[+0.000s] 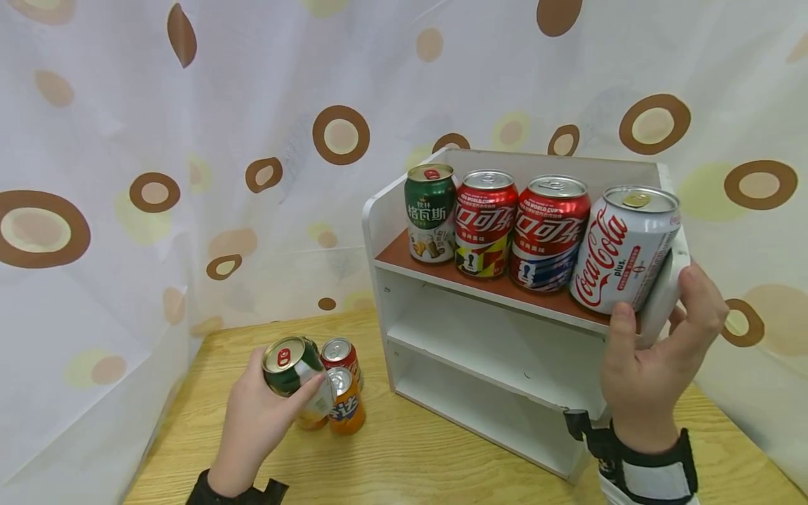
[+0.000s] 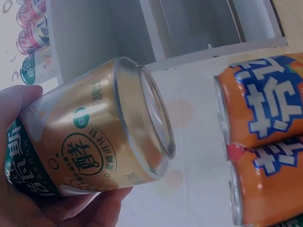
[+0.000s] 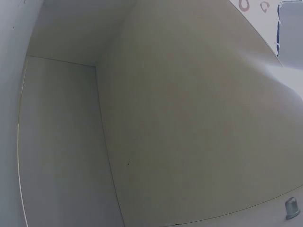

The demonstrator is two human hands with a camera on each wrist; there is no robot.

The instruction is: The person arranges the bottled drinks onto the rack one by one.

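My left hand (image 1: 255,407) grips a green, white and gold drink can (image 1: 284,379), tilted above the table; its gold end faces the camera in the left wrist view. On the shelf's top, my right thumb touches the lower edge of a white Coca-Cola plus can (image 1: 615,259), while the fingers of my right hand (image 1: 656,351) bend round the white shelf's right side panel (image 1: 663,294). That can leans right against the panel. Left of it stand two red cola cans (image 1: 548,238) (image 1: 485,228) and a green-and-white can (image 1: 431,217).
Beside the held can, orange Fanta cans (image 1: 348,414) (image 2: 265,189) and a red can (image 1: 339,351) stand on the wooden table (image 1: 442,470). Below the top are the shelf's white lower boards (image 1: 480,337). Patterned cloth (image 1: 284,84) hangs behind. A small peg (image 3: 292,208) shows inside the shelf.
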